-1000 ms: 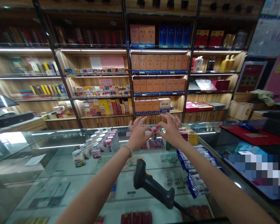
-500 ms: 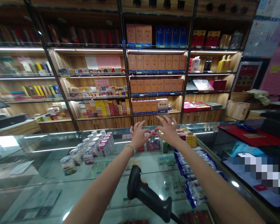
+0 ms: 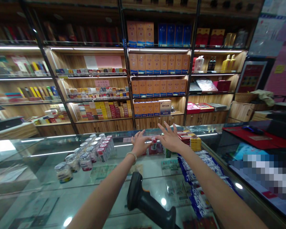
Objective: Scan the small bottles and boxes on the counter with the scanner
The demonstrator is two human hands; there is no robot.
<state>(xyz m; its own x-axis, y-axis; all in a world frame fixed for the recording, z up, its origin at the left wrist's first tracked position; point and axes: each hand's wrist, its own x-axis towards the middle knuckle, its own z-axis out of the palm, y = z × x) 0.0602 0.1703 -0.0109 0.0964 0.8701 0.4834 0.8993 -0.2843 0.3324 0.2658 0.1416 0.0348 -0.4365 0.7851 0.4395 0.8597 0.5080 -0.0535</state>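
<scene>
One wall of wooden shelving (image 3: 97,127), lit strip by strip, black uprights, at the back. One worktop (image 3: 69,197), glass-topped, in front; merchandise visible beneath the glass. Orange boxes (image 3: 160,64), in rows, mid-shelving; blue boxes (image 3: 171,32) higher up. One batch of blue-and-white packets (image 3: 199,198), on the worktop's right side, partly behind the right forearm. One stack of yellow-and-red packs (image 3: 194,143), just beyond the right hand. One handheld scanner (image 3: 147,200), black, in the foreground between the forearms. Two hands: left hand (image 3: 140,143), light bracelet (image 3: 132,156) at the wrist, thumb and forefinger pinched narrow on a small container; right hand (image 3: 171,140), fingers spread, fingertips beside the same item, contact cannot be told. One group of silver-lidded jars (image 3: 72,163), left of the hands, upright. Red-capped containers (image 3: 101,155), in file beside the jars. One small container (image 3: 153,143), red-topped, upright, between the two hands.
</scene>
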